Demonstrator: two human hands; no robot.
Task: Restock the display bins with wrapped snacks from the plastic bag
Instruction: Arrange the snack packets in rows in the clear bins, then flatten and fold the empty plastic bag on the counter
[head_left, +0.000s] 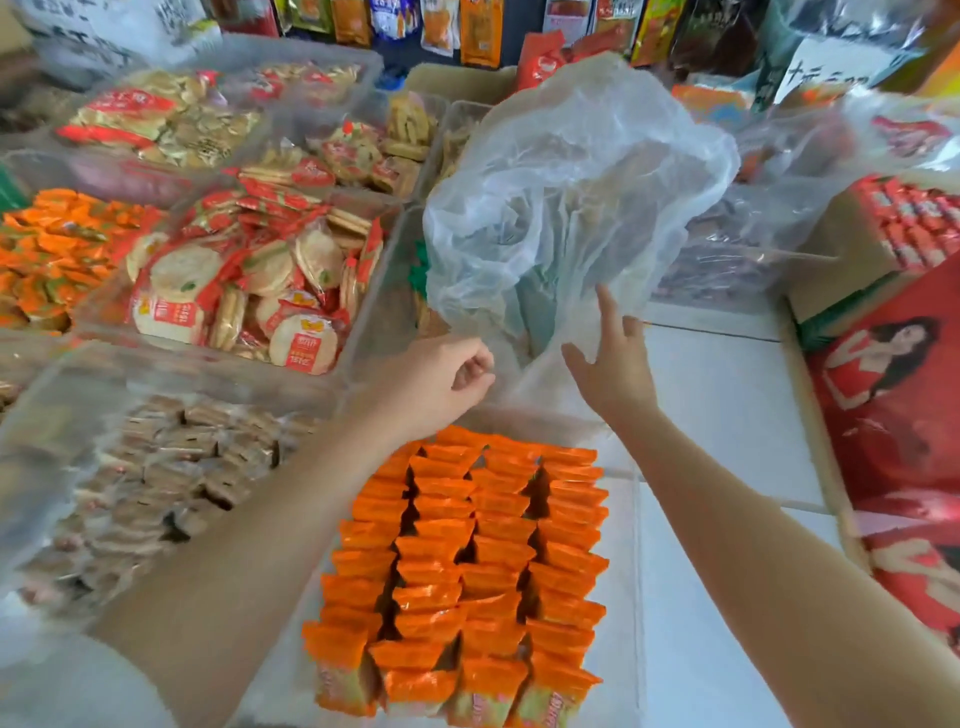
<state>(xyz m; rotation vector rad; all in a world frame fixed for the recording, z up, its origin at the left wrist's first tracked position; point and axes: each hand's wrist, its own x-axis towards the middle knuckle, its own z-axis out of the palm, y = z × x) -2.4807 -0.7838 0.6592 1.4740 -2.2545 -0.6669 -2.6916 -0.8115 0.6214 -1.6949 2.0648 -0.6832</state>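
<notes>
A large, crumpled clear plastic bag (571, 197) stands puffed up in the middle of the counter, with blurred wrapped snacks showing faintly through it. My left hand (441, 382) pinches the bag's lower left edge with curled fingers. My right hand (610, 364) reaches to the bag's lower right side with fingers spread and straight, fingertips at the plastic. Directly below my hands, a clear bin (623, 519) holds neat rows of orange wrapped snacks (467, 561).
Clear bins fill the left side: brown wrapped squares (156, 478), round rice crackers in red wrappers (244, 280), orange packets (52, 249), more crackers behind. A red printed carton (893, 415) and a box of red snacks (914, 223) stand right. White countertop (727, 395) lies between.
</notes>
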